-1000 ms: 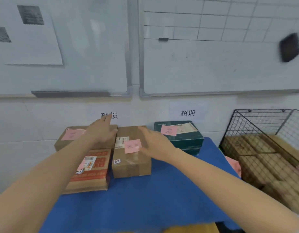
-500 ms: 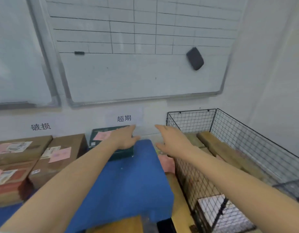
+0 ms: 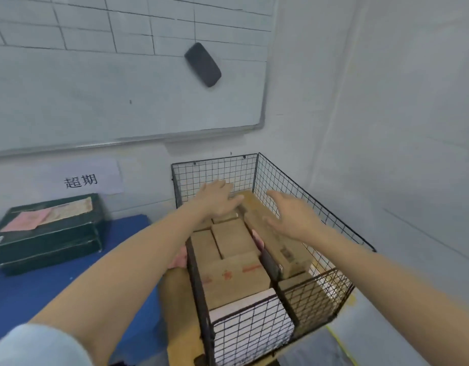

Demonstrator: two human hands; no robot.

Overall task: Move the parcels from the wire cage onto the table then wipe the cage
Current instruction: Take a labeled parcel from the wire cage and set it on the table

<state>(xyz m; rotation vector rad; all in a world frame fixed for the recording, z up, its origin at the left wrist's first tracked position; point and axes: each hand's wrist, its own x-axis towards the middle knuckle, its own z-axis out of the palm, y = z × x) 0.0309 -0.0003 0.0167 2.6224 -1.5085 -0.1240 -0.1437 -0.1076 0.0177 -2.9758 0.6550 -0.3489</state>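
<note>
Parcels (image 3: 236, 276) are all inside the wire cage (image 3: 209, 173), packed tight, none lifted. Mostly plain brown cardboard boxes with flat tops up. One near the front has red print across its top. A long brown one (image 3: 278, 241) runs along the cage's right side, tilted, with a small label near its front end. A white parcel (image 3: 251, 320) sits at the front left corner behind the mesh. A pink slip edge shows between two boxes mid-cage.

The cage is black grid mesh with an open top. It stands in the wall corner, just right of the blue-covered counter (image 3: 43, 294).

Left hand (image 3: 217, 200) is palm down over the back of the cage, its fingers (image 3: 222, 184) straight and loosely spread, gripping nothing. Right hand (image 3: 291, 215) is above the long parcel, fingers spread and slightly bent, also holding nothing. Cannot tell whether either hand touches cardboard.

On the counter, a dark green box (image 3: 48, 233) with a pink note on top sits against the wall under a paper sign (image 3: 85, 178). Above that is a whiteboard (image 3: 96, 101) with a black eraser (image 3: 203, 64) stuck on it.
</note>
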